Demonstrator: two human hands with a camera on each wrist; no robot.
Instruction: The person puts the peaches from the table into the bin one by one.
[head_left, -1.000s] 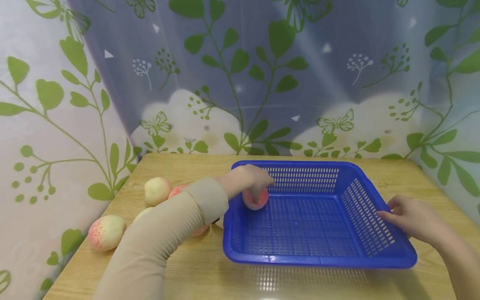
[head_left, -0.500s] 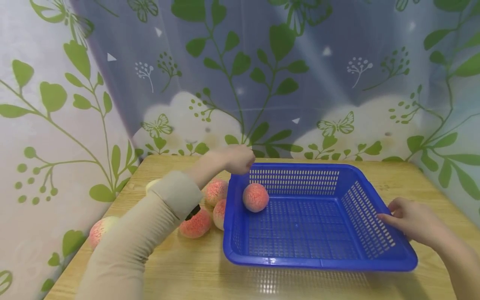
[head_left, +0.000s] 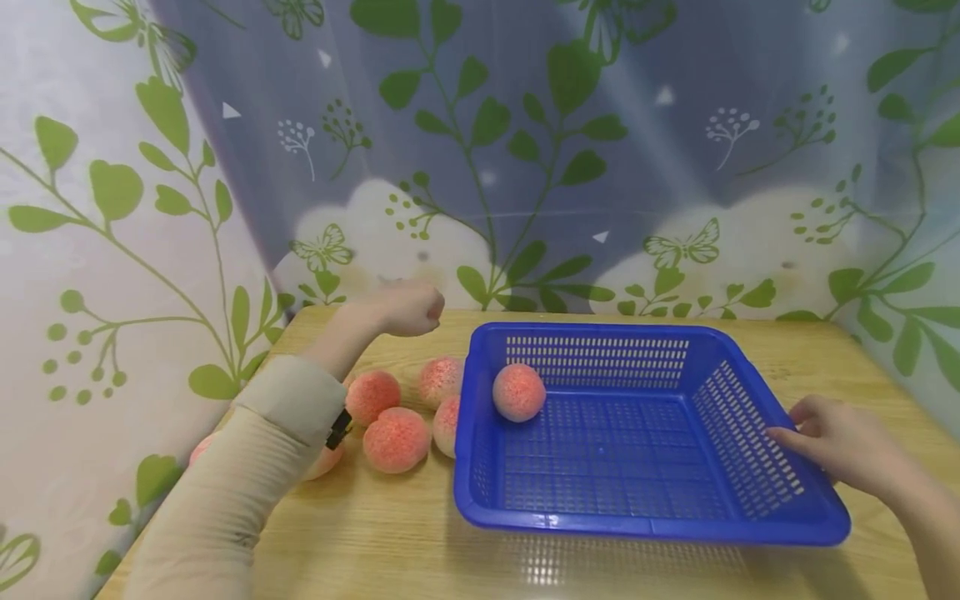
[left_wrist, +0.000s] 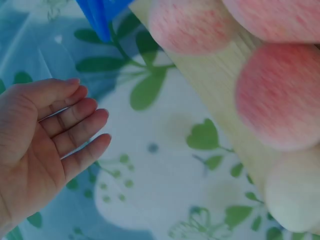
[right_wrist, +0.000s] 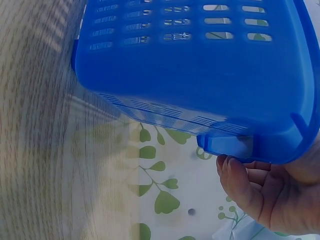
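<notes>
In the head view a blue plastic basket [head_left: 645, 525] holds one peach [head_left: 519, 392] in its far left corner. My right hand [head_left: 843, 442] grips the basket's right rim, thumb over the inside edge; the right wrist view shows its fingers [right_wrist: 237, 182] curled under that rim. My left hand [head_left: 408, 308] hovers above the back of the table, left of the basket. It holds nothing, and in the left wrist view its fingers [left_wrist: 82, 122] are loosely bent with the palm showing. Below it lie several peaches, among them a red one [head_left: 397, 440] and a speckled one [head_left: 441, 382].
The wooden table [head_left: 375, 542] ends at a leaf-patterned cloth [head_left: 525, 167] behind and on the left side. My left sleeve [head_left: 247, 467] covers part of the peaches, one [head_left: 324, 461] peeking out beside it. A pale peach [left_wrist: 295, 190] shows in the left wrist view.
My left hand has let go of the peach inside the basket, lifted out over the left rim and moved left over the loose peaches. My right hand stays on the rim.
</notes>
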